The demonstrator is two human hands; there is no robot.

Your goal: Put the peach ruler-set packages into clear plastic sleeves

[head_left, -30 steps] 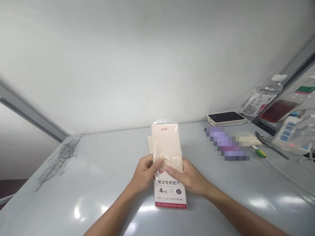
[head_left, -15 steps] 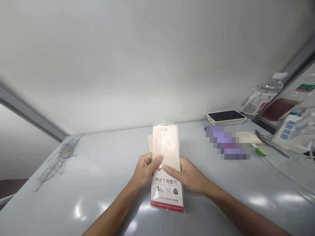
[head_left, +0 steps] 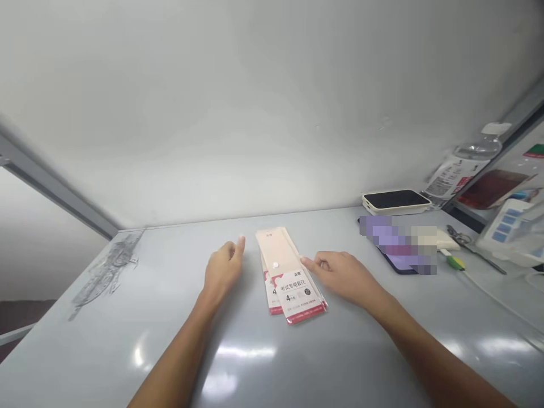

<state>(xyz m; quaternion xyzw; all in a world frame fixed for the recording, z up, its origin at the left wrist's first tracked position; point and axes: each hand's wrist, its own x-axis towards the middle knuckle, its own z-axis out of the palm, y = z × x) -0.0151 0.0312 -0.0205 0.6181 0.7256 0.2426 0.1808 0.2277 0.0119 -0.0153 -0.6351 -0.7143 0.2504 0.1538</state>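
Note:
Two or more flat ruler set packets (head_left: 300, 292) lie overlapping and fanned on the grey tabletop, pale pink above with white and red printed fronts. The top packet is tilted and covers most of the one beneath (head_left: 272, 292). To their left, apart from them, is my left hand (head_left: 224, 266), thumb raised, fingers loosely curled, holding nothing. My right hand (head_left: 340, 275) rests by the right edge of the top packet. One fingertip is at that edge, and no grip on it shows.
At the back right lies a phone in a pale case (head_left: 397, 201), beside a clear bottle (head_left: 471, 161). A partly blurred purple item (head_left: 393, 246), a cable with a green-yellow piece (head_left: 455, 262), scissors (head_left: 471, 245) and a clear plastic box (head_left: 516, 229) are on the right. White wall (head_left: 255, 113) stands behind.
The ruler set packet held in both hands now lies on the other on the table. Both hands have let go and moved apart, left hand leftward, right hand slightly rightward.

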